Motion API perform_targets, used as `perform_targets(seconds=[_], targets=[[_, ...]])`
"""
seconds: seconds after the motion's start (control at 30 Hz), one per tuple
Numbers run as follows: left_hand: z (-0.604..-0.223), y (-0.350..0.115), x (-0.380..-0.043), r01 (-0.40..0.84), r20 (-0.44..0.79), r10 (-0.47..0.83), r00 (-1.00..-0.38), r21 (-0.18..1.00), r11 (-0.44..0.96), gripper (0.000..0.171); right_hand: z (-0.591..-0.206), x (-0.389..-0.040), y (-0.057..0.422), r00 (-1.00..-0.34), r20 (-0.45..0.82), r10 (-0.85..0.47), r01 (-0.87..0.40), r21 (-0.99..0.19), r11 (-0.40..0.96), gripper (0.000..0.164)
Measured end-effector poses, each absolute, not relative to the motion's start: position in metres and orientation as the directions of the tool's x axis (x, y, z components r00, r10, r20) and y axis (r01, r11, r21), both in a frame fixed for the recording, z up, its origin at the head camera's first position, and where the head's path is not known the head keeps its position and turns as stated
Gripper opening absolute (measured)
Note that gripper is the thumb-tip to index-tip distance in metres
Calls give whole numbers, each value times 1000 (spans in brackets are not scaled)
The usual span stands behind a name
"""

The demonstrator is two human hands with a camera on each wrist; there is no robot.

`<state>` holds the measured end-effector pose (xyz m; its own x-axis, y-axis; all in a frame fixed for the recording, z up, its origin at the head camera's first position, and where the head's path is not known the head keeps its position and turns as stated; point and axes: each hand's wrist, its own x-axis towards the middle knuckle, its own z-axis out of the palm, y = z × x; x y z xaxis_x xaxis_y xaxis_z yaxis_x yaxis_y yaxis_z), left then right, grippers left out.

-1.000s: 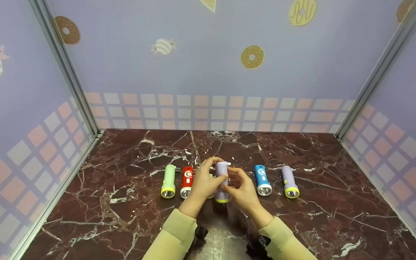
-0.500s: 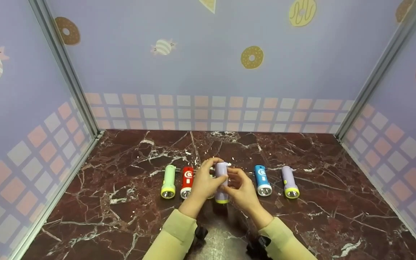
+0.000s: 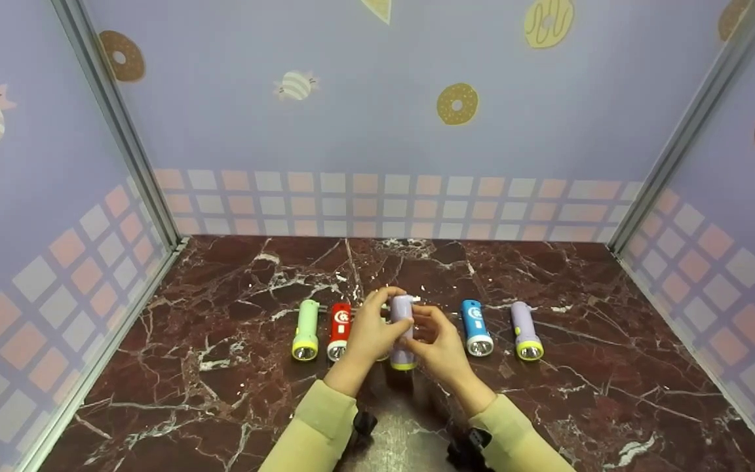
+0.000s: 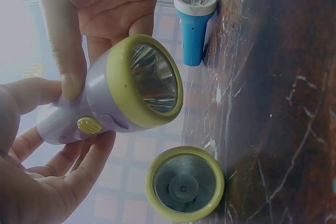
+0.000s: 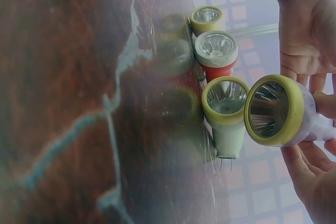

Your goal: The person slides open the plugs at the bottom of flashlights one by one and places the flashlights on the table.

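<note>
A pale purple flashlight (image 3: 402,311) with a yellow-green rim is held in both hands over the table, its lens end toward the person. The left hand (image 3: 372,328) grips it from the left, thumb across the body. From the right, the right hand (image 3: 440,341) pinches it between thumb and fingers. In the left wrist view, a yellow switch (image 4: 89,125) shows on the body of this flashlight, behind the reflector (image 4: 155,80). Close beside it in the right wrist view stands a light green flashlight (image 5: 228,136) with metal prongs, mostly hidden by the left hand in the head view.
A green flashlight (image 3: 307,324) and a red one (image 3: 340,324) lie to the left. To the right lie a blue flashlight (image 3: 475,321) and a second purple one (image 3: 525,324). Patterned panels (image 3: 377,144) enclose the dark marbled table (image 3: 233,406) at back and sides.
</note>
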<state>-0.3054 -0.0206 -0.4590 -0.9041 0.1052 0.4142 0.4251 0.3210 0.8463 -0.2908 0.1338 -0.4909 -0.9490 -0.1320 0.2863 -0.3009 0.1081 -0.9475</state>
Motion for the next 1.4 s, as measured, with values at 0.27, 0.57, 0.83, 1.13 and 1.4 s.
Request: perform_targets(seconds=[0.27, 0.57, 0.83, 1.13, 1.4], targets=[[-460, -21, -305, 419, 407, 106, -907, 845, 333, 47, -492, -291, 133, -950, 283, -135, -297, -949, 105, 53], [-460, -21, -305, 407, 396, 105, -912, 842, 354, 47, -492, -290, 134, -950, 285, -130, -301, -946, 122, 52], [-459, -21, -305, 395, 384, 103, -917, 847, 357, 48, -491, -289, 133, -953, 277, -120, -291, -948, 127, 52], [-460, -21, -305, 399, 389, 102, -915, 846, 354, 48, -492, -290, 133, -950, 286, -122, -301, -944, 135, 52], [-460, -21, -305, 399, 390, 102, -915, 843, 359, 48, -492, -291, 133, -950, 285, -128, -300, -946, 123, 52]])
